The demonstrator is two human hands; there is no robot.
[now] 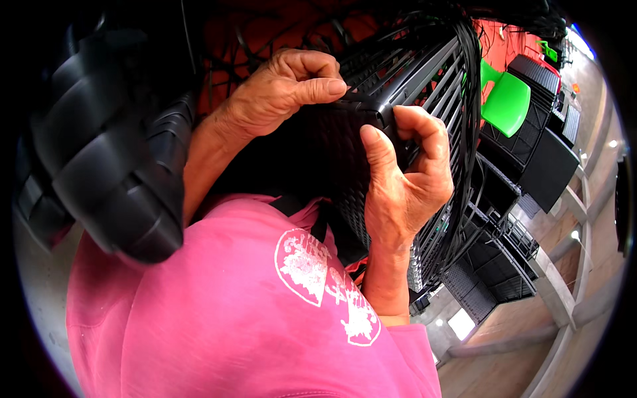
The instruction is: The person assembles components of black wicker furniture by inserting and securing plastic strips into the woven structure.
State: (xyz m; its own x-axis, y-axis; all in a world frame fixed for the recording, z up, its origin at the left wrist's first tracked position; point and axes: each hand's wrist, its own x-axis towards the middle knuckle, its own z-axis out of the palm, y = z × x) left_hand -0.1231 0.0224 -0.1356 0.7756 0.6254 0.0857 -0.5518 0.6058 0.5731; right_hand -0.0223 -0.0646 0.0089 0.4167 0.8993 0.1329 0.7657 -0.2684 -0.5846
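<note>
A piece of black woven furniture (318, 149) with a shiny frame corner (379, 109) is in front of me. At its upper edge my left hand (279, 93) is closed in a pinch, thumb against bent forefinger, beside the corner. What sits between those fingertips is dark and hard to make out. My right hand (411, 176) grips around the corner, thumb on the near face and curled fingers on the slatted side. Loose black strips (472, 79) hang over that side in a thick bundle.
A large black woven piece (106, 146) looms close at the left. Tangled strips lie on a red surface (219, 86) beyond my left hand. Farther right are a green chair (507, 103) and several stacked black woven furniture pieces (488, 272).
</note>
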